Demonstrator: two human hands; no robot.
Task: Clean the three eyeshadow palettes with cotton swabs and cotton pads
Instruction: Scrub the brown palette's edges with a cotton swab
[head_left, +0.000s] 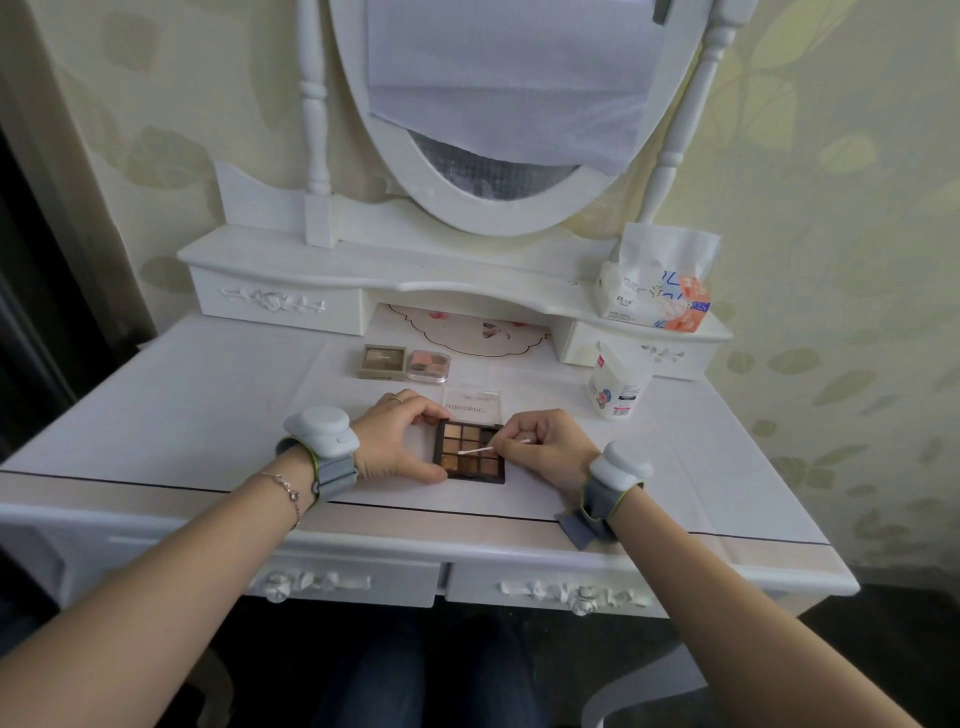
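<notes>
A dark eyeshadow palette (470, 451) with several brown pans lies open on the dressing table, its clear lid (472, 404) folded back. My left hand (397, 441) grips the palette's left edge between thumb and fingers. My right hand (543, 444) pinches a cotton swab (480, 450), whose left tip touches the middle pans. Behind them lie a brown square palette (383, 361) and a small pink palette (429, 365), both closed.
A cotton pad bag (618, 382) stands to the right of the palettes. A tissue pack (657, 291) sits on the raised shelf at right. An oval mirror (498, 156) rises behind. The table's front edge (415, 530) is near my wrists.
</notes>
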